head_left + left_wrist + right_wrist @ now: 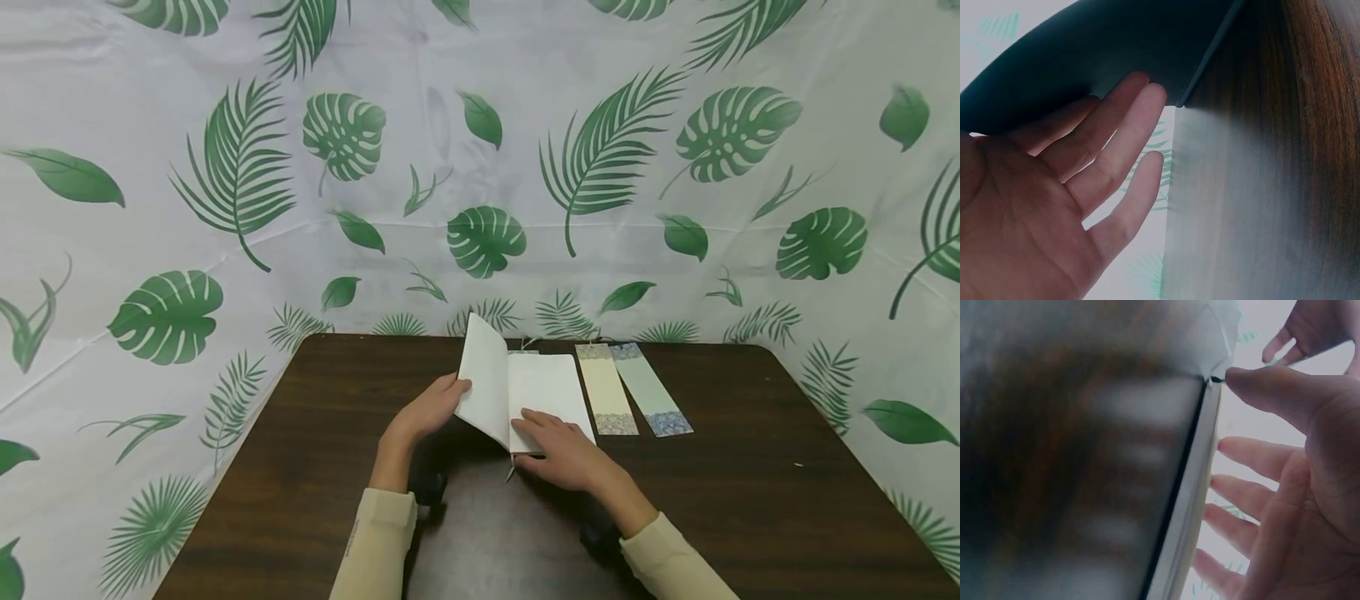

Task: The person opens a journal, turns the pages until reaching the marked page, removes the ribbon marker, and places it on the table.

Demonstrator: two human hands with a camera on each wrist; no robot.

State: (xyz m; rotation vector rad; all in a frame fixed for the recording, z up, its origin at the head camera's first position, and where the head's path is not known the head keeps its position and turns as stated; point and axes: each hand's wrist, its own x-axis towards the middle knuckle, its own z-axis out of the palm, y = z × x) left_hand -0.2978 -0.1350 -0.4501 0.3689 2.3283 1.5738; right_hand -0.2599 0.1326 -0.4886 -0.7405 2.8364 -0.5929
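A thin white blank-paged notebook (536,392) lies open mid-desk, its left leaf propped up by the left hand's (424,412) straight fingers, the right hand (564,450) flat on its right page, two pastel bookmarks (633,389) just beside on the dark wooden desk (750,500).

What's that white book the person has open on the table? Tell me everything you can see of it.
The book is thin, with blank white pages and a dark cover, and lies open near the back of the dark wooden table. Its left leaf stands raised, propped from behind by the straight fingers of the left hand. The right hand rests flat on the right page near its lower corner. Two bookmarks lie just right of it.
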